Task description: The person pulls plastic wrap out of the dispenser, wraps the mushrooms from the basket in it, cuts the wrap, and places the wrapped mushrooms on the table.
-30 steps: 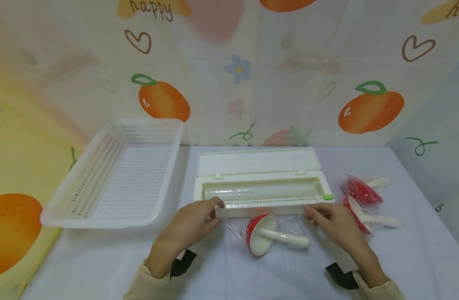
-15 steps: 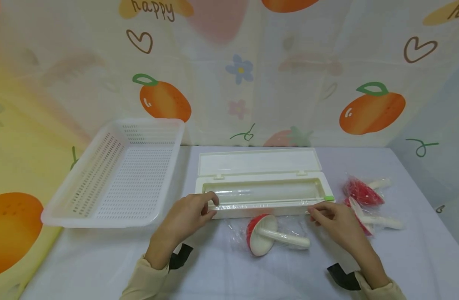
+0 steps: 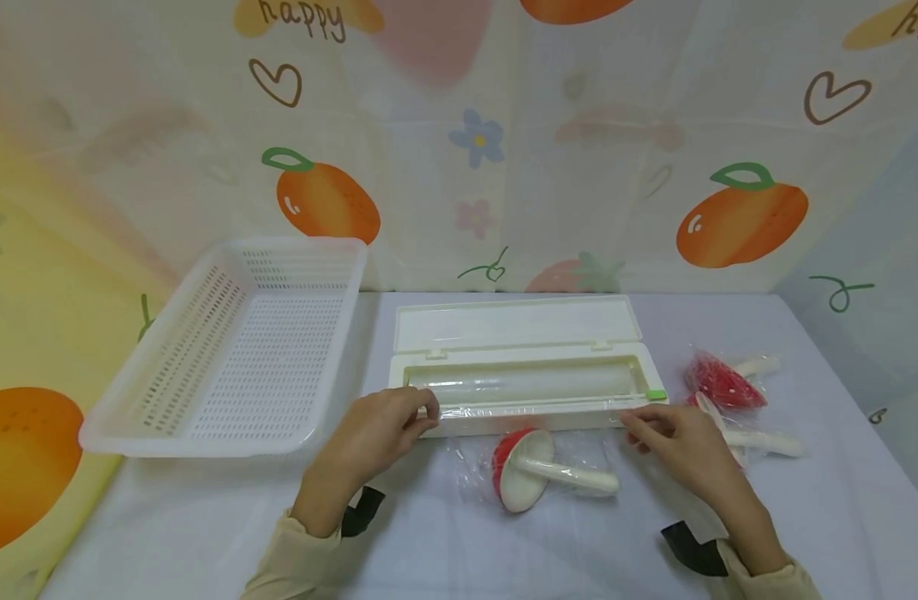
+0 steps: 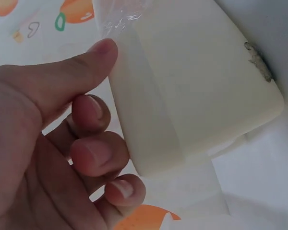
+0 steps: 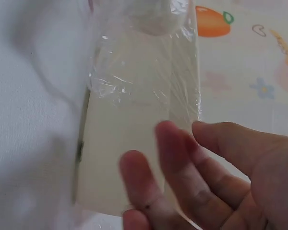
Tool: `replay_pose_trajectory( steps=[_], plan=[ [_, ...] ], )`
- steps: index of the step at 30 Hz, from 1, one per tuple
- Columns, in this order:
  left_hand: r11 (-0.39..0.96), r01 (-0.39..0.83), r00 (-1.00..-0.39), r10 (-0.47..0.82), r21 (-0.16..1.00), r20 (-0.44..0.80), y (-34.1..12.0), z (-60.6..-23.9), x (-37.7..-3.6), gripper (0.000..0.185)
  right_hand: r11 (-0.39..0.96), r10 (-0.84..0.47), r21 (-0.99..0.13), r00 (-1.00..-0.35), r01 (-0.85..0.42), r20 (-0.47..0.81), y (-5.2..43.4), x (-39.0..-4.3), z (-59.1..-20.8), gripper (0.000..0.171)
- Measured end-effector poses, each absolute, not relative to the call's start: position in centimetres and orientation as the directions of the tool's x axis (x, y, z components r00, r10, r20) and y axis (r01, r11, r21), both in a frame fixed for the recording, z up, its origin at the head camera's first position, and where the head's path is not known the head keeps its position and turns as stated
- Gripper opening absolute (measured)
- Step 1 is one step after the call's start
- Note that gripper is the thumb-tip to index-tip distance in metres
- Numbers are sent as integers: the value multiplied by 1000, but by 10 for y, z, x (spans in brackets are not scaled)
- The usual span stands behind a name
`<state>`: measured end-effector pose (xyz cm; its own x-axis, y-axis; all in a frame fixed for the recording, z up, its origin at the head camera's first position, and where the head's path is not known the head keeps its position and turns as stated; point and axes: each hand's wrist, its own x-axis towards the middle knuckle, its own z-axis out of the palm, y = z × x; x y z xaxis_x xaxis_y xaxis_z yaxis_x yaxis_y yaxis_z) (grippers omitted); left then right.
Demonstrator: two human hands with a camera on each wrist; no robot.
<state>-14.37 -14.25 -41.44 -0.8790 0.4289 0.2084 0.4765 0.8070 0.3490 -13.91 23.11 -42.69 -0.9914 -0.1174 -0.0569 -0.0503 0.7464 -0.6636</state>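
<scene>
A white cling film dispenser (image 3: 549,422) stands at mid-table with its lid (image 3: 515,325) raised and a roll of film (image 3: 504,392) inside. At its front left corner, my left hand (image 3: 380,425) pinches the edge of the clear cling film (image 4: 122,17) between thumb and curled fingers. My right hand (image 3: 676,437) pinches the film at the front right, where it stretches to the thumb and index tips in the right wrist view. In front of the box lies a plastic-wrapped red and white toy mushroom (image 3: 522,471).
A white perforated basket (image 3: 331,350) stands to the left. Two more red and white toy mushrooms, one wrapped in plastic (image 3: 729,383) and one beside it (image 3: 766,442), lie at the right behind my right hand. A green slider (image 3: 656,395) sits at the box's right end.
My left hand has shifted slightly left and up along the box's front edge. My right hand has moved a little to the right. The box and mushrooms stay put.
</scene>
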Motion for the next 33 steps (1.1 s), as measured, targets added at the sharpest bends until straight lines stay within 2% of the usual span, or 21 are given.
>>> replay_pose_trajectory(
  steps=[10,15,20,26,29,33],
  plan=[
    [811,478,-878,436,337,195,-147,-410,-141,12,733,-43,-680,-999,-34,3,222,-138,-429,34],
    [825,450,-893,420,341,162,-148,-411,-143,21,707,-22,-707,-999,16,-44,216,-137,-430,36],
    [812,480,-877,444,332,183,-146,-415,-144,24,667,-73,-744,-991,35,-111,216,-138,-428,37],
    [778,540,-840,474,322,263,-144,-420,-146,18,620,-211,-783,-972,-50,-105,228,-140,-431,31],
    [775,553,-829,479,305,287,-144,-420,-146,18,605,-229,-794,-967,-52,-111,230,-140,-434,30],
    [775,558,-825,482,296,295,-143,-419,-146,19,578,-204,-816,-967,7,-153,225,-141,-438,33]
  ],
)
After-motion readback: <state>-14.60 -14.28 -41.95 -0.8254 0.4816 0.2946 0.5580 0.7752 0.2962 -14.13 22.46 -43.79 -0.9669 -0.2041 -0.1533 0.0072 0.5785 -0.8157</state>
